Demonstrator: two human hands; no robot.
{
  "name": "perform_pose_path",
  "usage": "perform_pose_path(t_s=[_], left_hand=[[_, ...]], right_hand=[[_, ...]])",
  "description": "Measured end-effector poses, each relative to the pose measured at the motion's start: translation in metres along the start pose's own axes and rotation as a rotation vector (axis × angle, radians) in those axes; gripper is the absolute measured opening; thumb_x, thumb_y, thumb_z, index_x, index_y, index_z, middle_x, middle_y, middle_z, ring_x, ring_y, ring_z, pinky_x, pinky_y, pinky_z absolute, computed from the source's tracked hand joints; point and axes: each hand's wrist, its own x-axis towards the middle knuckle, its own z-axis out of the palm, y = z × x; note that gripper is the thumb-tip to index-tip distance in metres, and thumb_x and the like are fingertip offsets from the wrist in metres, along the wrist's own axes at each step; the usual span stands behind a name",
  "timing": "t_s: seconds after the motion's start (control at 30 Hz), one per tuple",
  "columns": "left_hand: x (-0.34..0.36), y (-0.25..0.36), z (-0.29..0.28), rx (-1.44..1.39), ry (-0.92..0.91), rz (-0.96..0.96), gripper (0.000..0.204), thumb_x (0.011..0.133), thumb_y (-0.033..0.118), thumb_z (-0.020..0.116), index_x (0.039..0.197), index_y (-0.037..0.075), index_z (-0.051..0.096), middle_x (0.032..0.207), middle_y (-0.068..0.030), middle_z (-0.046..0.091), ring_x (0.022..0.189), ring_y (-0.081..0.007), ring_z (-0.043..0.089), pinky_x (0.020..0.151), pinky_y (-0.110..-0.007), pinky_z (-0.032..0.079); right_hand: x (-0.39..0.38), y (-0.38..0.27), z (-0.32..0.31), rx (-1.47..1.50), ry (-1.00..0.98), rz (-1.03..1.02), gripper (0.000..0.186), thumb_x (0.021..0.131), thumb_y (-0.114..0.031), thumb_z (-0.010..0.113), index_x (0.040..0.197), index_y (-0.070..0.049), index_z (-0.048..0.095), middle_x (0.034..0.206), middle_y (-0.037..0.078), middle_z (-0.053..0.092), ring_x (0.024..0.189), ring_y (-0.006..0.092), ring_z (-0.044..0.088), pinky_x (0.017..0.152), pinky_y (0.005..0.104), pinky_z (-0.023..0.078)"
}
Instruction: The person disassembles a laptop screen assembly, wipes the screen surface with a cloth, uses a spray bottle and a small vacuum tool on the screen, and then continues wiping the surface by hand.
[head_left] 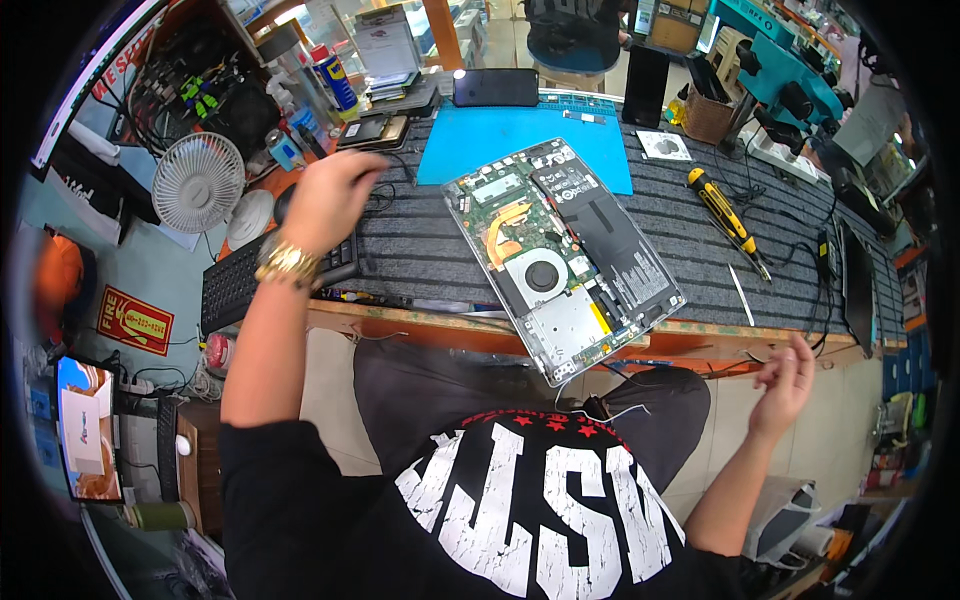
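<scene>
Head view: opened laptop [560,255] lies skewed on the desk [400,324], far end over the blue mat [455,150], near corner sticking out past the front edge. Left hand [325,197] is up near the keyboard [235,290]; fingers bunched, can't tell if that grip pinches anything. Right hand [783,388] is off the front edge, grip loosely spread, nothing visible in it. Bare striped mat [410,240] left of laptop; right side has room up to the white stick [741,295] and yellow screwdriver [722,212].
</scene>
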Motion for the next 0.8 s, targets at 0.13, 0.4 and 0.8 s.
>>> perform_pose_path(t_s=[0.13, 0.4, 0.8], left_hand=[[-0.071, 0.018, -0.056, -0.444, -0.049, -0.293, 0.024, 0.104, 0.004, 0.08, 0.127, -0.002, 0.08, 0.104, -0.0063, 0.082, 0.096, -0.0109, 0.076, 0.086, -0.028, 0.06], [-0.286, -0.042, -0.047, -0.711, -0.492, -0.906, 0.024, 0.098, 0.001, 0.084, 0.121, 0.002, 0.08, 0.093, -0.0065, 0.084, 0.075, -0.0081, 0.072, 0.065, -0.026, 0.057], [-0.348, -0.057, 0.018, 0.146, -0.699, -0.714, 0.037, 0.087, 0.023, 0.092, 0.116, 0.003, 0.082, 0.101, -0.0205, 0.084, 0.095, -0.0403, 0.081, 0.085, -0.047, 0.064]], right_hand=[[-0.041, -0.025, 0.059, -0.033, -0.202, 0.196, 0.041, 0.117, -0.015, 0.062, 0.155, 0.0, 0.057, 0.099, 0.01, 0.074, 0.064, 0.0099, 0.064, 0.053, 0.0239, 0.05], [-0.048, -0.06, 0.14, -0.016, -0.502, 0.482, 0.068, 0.112, -0.015, 0.068, 0.17, 0.003, 0.036, 0.096, 0.014, 0.076, 0.063, 0.0151, 0.071, 0.046, 0.0257, 0.051], [-0.042, -0.063, 0.163, -0.127, -0.517, 0.553, 0.074, 0.111, -0.018, 0.071, 0.17, 0.007, 0.033, 0.091, 0.015, 0.074, 0.06, 0.0195, 0.072, 0.041, 0.0288, 0.05]])
